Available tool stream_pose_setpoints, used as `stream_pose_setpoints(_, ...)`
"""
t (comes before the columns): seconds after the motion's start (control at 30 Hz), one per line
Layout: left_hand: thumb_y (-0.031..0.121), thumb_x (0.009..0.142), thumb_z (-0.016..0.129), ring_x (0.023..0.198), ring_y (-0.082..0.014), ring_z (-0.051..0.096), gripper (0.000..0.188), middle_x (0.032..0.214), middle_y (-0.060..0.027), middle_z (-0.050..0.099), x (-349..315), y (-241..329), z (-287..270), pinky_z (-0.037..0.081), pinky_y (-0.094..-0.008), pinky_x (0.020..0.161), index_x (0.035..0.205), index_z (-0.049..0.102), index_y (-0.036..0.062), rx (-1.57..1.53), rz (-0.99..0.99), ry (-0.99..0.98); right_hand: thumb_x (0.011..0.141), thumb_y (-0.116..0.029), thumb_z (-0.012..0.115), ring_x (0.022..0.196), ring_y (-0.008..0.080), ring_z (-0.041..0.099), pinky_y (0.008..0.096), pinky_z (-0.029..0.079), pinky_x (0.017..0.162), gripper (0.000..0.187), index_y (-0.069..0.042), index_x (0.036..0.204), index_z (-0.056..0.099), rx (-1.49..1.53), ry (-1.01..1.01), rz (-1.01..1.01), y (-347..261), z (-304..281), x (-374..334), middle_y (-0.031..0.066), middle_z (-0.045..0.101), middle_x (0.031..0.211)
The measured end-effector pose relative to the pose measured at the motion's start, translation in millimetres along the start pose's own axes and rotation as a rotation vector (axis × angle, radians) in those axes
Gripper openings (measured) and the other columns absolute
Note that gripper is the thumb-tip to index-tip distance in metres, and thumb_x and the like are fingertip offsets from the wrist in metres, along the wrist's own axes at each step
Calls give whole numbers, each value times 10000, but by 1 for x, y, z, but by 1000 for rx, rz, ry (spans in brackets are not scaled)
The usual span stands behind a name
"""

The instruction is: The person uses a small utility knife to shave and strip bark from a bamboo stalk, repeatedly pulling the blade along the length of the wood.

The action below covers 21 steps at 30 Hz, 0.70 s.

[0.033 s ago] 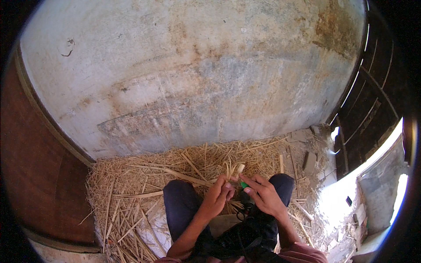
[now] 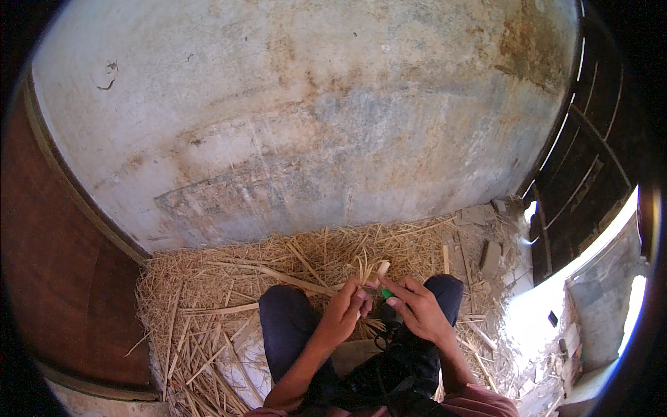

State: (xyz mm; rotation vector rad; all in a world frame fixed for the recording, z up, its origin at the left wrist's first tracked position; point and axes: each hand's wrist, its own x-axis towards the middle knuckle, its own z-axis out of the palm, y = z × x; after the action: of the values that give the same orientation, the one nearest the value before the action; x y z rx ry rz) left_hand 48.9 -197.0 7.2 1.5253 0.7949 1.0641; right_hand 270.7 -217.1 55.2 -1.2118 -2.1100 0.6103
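Between my knees, my left hand [image 2: 347, 304] is closed, its fingers pinched round pale split strips that look like bamboo. Thin curled strips [image 2: 363, 267] stick up just beyond its fingertips. My right hand [image 2: 418, 311] wraps round a small green-handled tool [image 2: 387, 294], with the forefinger stretched toward the left fingers. Most of that tool is hidden, so its working end cannot be made out. A short pale piece [image 2: 383, 267], bamboo-like, shows its end just past the right fingertips. The two hands almost touch.
Shavings and long pale strips [image 2: 201, 311] cover the floor around my bent legs [image 2: 288, 320]. A stained wall [image 2: 333, 139] rises ahead. At the left stands a brown panel [image 2: 76, 264]; at the right, a brick-like block [image 2: 490, 258] lies near dark boards [image 2: 583, 153] and bright light.
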Motion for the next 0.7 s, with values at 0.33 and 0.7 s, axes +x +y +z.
stream_pose_setpoints(0.33,87,1139,398,832,-177,638,371,937,-117,648,2,10,-2,556,-376,807,1503,419,20,-8,9,-68,980,-226,708,867,343,632,448,533,732,482,-128,1447,642,-109,49,-13,-3,-4,-4,132,590,968)
stream_pose_setpoints(0.7,-27,1098,382,856,-191,676,355,995,-131,662,3,8,-7,563,-383,808,1447,407,35,58,12,-126,949,-235,738,849,316,638,433,541,715,499,-161,1436,657,-181,70,-47,-3,-3,-3,110,607,956)
